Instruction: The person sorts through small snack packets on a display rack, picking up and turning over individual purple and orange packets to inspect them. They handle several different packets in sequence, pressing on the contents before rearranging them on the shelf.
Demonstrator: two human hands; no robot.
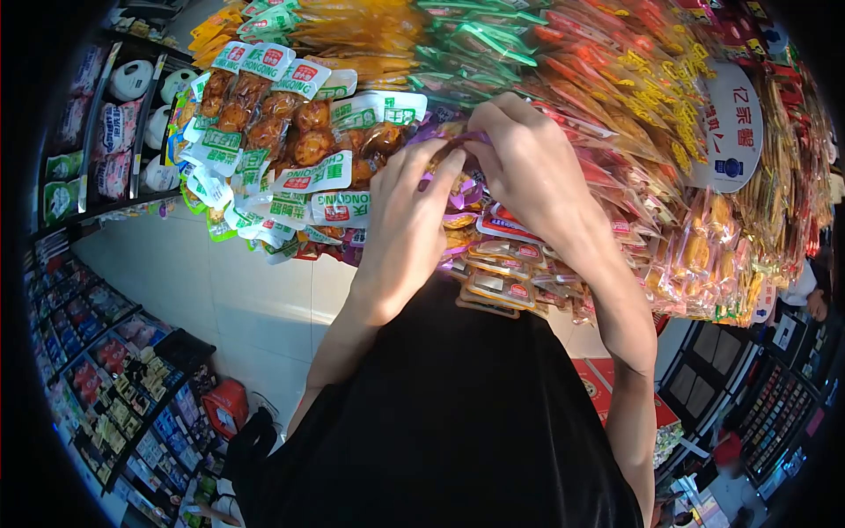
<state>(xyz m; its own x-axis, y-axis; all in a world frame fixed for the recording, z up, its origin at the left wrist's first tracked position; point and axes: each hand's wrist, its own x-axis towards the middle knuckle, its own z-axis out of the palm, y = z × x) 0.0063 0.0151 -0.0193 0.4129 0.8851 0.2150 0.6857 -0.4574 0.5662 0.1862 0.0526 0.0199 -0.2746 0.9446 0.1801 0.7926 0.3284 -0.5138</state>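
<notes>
My left hand (405, 216) and my right hand (526, 163) meet over a display piled with packaged snacks. Fingers of both hands are closed on the top edge of a purple snack packet (466, 195), with a yellowish food showing through its clear part. My fingers cover much of this packet. Left of my left hand lie clear vacuum packs of round brown snacks (314, 145) with white, green and red labels. Below my right hand are flat packs with orange-brown contents (503, 283). Behind it stand rows of red-edged packets (607, 114).
Green packets (484, 44) and orange packets (365, 35) fill the back of the display. A white oval sign (732, 128) stands at the right. Stocked shelves (114, 378) line the left, beside a tiled floor (255, 308). A red box (598, 387) sits below the display.
</notes>
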